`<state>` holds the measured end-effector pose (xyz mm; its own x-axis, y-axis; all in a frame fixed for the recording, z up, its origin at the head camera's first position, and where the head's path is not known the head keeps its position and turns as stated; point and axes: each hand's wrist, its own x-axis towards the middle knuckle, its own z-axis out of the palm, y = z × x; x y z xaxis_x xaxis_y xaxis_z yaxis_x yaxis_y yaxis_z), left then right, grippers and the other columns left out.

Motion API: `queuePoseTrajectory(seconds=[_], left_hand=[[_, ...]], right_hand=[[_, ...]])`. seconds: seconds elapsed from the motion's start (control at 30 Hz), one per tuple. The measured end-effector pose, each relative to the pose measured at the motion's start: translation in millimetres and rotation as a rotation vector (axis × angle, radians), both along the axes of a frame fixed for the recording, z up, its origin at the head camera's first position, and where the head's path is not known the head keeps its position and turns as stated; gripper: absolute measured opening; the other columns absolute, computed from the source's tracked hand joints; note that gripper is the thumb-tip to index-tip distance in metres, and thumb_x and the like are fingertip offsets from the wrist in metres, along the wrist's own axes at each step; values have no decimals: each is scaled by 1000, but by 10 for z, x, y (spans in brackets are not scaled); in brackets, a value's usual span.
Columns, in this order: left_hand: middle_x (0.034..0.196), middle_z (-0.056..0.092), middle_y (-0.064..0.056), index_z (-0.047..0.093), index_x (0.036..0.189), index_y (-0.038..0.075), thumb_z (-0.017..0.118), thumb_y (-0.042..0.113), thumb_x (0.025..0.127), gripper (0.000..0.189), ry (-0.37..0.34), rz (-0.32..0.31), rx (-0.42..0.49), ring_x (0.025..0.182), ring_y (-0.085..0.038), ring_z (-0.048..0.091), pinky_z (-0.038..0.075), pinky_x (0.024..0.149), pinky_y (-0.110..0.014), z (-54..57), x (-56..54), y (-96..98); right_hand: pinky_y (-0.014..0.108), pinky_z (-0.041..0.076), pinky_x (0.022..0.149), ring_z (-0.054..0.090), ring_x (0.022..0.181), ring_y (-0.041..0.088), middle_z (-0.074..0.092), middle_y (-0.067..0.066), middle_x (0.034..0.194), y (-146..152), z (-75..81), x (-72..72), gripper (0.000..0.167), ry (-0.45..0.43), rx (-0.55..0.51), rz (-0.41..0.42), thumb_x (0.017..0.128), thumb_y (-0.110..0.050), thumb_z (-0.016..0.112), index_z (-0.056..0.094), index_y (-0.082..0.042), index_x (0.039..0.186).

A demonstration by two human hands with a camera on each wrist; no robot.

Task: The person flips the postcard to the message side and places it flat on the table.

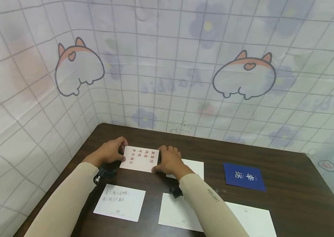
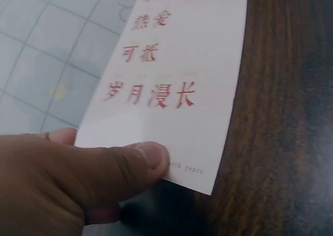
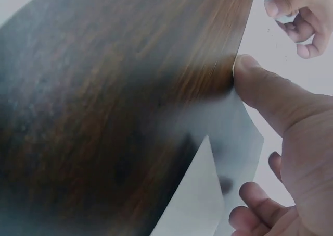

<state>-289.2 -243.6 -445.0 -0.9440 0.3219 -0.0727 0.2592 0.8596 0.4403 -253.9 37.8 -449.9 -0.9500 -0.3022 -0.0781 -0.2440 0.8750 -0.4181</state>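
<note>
A white card with red Chinese characters (image 1: 139,159) is held level between both hands above the far left part of the table. My left hand (image 1: 109,152) grips its left edge; the left wrist view shows the thumb (image 2: 148,155) lying on the printed face near a corner, beside small print. At the card's right edge, my right hand (image 1: 170,161) holds it with the thumb at the near corner and the fingers toward the far one. In the right wrist view the right thumb (image 3: 250,77) meets the card's edge, with the left fingers beyond.
A handwritten white card (image 1: 121,202) lies on the dark wooden table (image 1: 208,194) near the left forearm. Blank-looking white cards (image 1: 176,210) lie partly under the right forearm, another (image 1: 195,168) behind the right hand. Farther right is a blue card (image 1: 244,177). A patterned curtain (image 1: 161,65) surrounds the table.
</note>
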Motion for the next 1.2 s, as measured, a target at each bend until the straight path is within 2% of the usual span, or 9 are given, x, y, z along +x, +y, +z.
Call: queuePoseTrajectory(seconds=[0.23, 0.37, 0.43, 0.5, 0.63, 0.73, 0.83, 1.0, 1.2], left_hand=[[96, 65, -2, 54, 127, 6, 87, 9, 80, 58, 22, 37, 91, 86, -22, 57, 46, 82, -46, 0, 61, -30], [90, 65, 0, 60, 121, 3, 85, 10, 83, 46, -4, 28, 112, 84, -20, 57, 47, 78, -42, 4, 68, -67], [87, 65, 1, 64, 112, 4, 84, 11, 84, 35, -14, 16, 115, 81, -19, 57, 47, 76, -39, 28, 76, -81], [85, 64, 1, 65, 102, 7, 83, 11, 86, 24, -11, 1, 115, 78, -18, 57, 47, 72, -38, 48, 83, -88], [85, 65, 1, 66, 96, 10, 78, 13, 91, 14, 3, -18, 116, 78, -18, 57, 47, 72, -37, 54, 90, -99], [87, 66, 1, 66, 96, 10, 74, 14, 94, 10, 16, -32, 123, 80, -18, 58, 47, 73, -38, 52, 92, -111], [86, 65, 0, 65, 95, 9, 73, 15, 95, 9, 22, -41, 142, 79, -18, 57, 47, 72, -38, 52, 89, -128], [84, 64, 0, 64, 94, 8, 71, 15, 96, 10, 10, -46, 180, 75, -17, 55, 45, 68, -36, 53, 93, -154], [83, 69, 0, 63, 90, 8, 70, 12, 96, 10, -26, -49, 227, 71, -16, 55, 43, 62, -34, 53, 108, -146]], right_hand=[[44, 37, 107, 52, 117, 29, 61, 8, 122, -50, 34, 19, 81, 67, -29, 13, 76, -35, 93, 50, -8, 139], [40, 48, 87, 60, 95, 23, 64, 0, 102, -25, 38, 34, 69, 61, -83, 0, 82, -27, 88, 50, -10, 138], [36, 48, 76, 58, 81, 18, 60, -4, 91, -5, 44, 39, 63, 51, -135, 5, 85, -22, 85, 50, -10, 135], [33, 47, 71, 55, 72, 14, 59, -6, 87, 14, 47, 39, 56, 35, -194, 10, 87, -18, 82, 50, -9, 132], [31, 47, 67, 55, 71, 12, 60, -5, 87, 46, 53, 47, 38, 9, -267, 1, 88, -15, 80, 57, -9, 117], [30, 47, 63, 56, 69, 13, 61, -4, 84, 67, 48, 48, 22, 15, -279, 6, 89, -17, 79, 61, -11, 101], [28, 46, 60, 56, 67, 12, 61, -5, 81, 79, 42, 47, 16, 29, -278, 23, 91, -19, 77, 62, -14, 91], [28, 46, 58, 56, 65, 11, 62, -6, 78, 87, 44, 57, 13, 64, -264, 55, 95, -22, 71, 64, -16, 87], [31, 49, 62, 58, 70, 13, 65, -6, 85, 96, 65, 77, 12, 67, -260, 49, 100, -26, 66, 66, -15, 94]])
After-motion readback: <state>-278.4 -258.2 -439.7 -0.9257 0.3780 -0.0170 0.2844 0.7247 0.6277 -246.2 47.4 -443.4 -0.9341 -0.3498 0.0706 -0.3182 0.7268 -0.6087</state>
